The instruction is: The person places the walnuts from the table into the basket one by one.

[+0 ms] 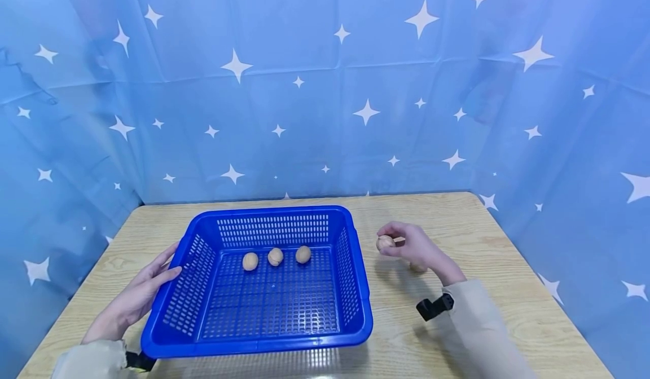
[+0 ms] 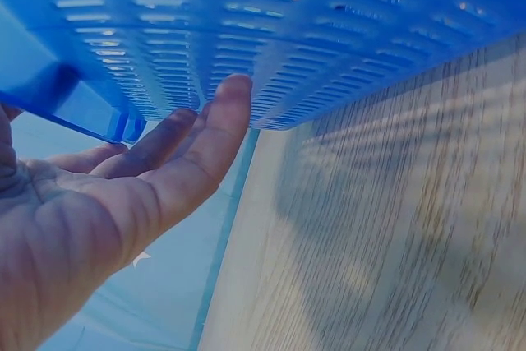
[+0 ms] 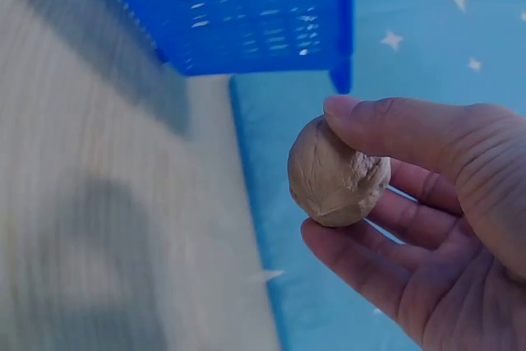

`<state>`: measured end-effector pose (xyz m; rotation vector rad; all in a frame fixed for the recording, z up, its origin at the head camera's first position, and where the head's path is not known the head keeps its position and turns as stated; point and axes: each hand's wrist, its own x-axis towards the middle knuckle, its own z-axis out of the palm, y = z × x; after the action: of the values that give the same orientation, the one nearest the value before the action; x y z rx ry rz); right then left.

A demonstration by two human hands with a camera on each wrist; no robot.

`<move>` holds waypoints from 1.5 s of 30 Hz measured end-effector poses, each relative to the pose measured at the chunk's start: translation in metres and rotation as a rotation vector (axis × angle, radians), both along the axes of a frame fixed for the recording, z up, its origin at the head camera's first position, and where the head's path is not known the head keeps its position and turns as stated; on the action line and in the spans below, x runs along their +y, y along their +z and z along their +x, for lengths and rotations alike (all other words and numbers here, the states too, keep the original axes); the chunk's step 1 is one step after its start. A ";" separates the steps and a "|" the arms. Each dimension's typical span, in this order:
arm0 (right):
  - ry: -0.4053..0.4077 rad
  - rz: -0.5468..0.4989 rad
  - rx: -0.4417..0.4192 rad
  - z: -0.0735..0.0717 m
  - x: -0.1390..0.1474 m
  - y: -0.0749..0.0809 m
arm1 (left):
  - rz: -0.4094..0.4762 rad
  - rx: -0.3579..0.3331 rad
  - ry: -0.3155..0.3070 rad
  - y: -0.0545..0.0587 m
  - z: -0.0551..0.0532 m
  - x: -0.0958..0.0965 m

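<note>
A blue plastic basket (image 1: 256,348) with slotted walls takes up the left half of the table in the head view. Inside it lie three walnuts, a left one (image 1: 250,261), a middle one (image 1: 275,256) and a right one (image 1: 303,254), in a loose row toward the far side. My left hand (image 1: 136,297) grips the basket's left rim, thumb over the edge and fingers along the outer wall (image 2: 189,34). Beyond the right wall, my right hand (image 1: 413,246) pinches a walnut (image 3: 333,172) between thumb and fingers. Another walnut (image 1: 418,267) lies on the table, partly hidden by that hand.
The light wooden table (image 1: 431,204) extends to the right of the basket. A blue curtain with white stars (image 1: 325,114) hangs behind and along both sides. Each wrist wears a black camera mount, the right one (image 1: 434,307) near the tabletop.
</note>
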<state>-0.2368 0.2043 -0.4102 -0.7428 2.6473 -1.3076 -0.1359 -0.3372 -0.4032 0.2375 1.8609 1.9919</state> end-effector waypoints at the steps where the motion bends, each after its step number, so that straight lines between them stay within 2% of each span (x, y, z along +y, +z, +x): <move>1: 0.005 -0.005 0.008 0.000 -0.001 0.003 | -0.002 0.001 0.002 0.000 0.000 0.000; 13: 0.026 -0.014 0.098 -0.001 -0.020 0.035 | -0.011 -0.002 0.010 0.000 0.001 0.001; 24: 0.107 -0.043 0.090 0.001 -0.061 0.069 | -0.030 -0.002 0.026 0.000 0.002 0.000; 33: 0.217 -0.014 0.196 -0.002 -0.098 0.079 | -0.048 0.003 0.039 0.001 0.002 0.001; 45: 0.381 0.021 0.214 0.003 -0.155 0.084 | -0.073 -0.008 0.051 0.002 0.001 0.002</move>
<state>-0.2336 0.0496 -0.3259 -1.3704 2.4875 -1.1492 -0.1344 -0.3354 -0.4015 0.1623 1.9488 1.9507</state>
